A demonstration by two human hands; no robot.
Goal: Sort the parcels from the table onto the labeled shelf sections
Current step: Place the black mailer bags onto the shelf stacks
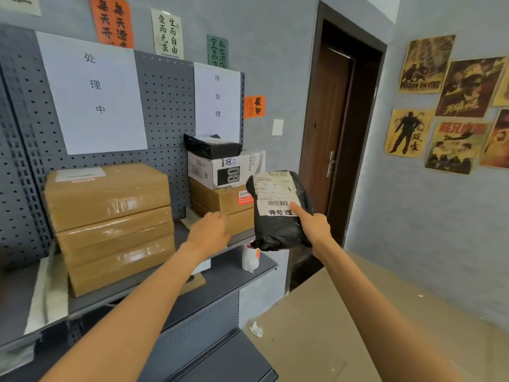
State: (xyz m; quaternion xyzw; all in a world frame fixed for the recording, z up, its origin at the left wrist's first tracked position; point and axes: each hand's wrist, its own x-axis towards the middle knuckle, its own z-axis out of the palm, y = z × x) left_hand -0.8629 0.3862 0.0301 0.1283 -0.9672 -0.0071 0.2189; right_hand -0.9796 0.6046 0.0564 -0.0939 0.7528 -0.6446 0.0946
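My right hand [312, 227] holds a black plastic parcel [278, 230] upright, thumb on its white label reading 待处理, just right of the shelf's end. My left hand [210, 230] reaches toward the shelf with fingers curled, holding nothing, near the brown box [220, 198] of the right stack. That stack sits under the 待处理 sign [217, 103]: brown box, white box [220, 169], black bag [212, 146] on top. Under the 处理中 sign [93, 92] stands a stack of brown taped boxes [110, 224].
The grey shelf board [225, 268] has a white bag [250, 257] hanging at its right end and white mailers [46, 293] lying at the left. A lower shelf [231, 359] juts out below. A dark door [330, 150] stands to the right.
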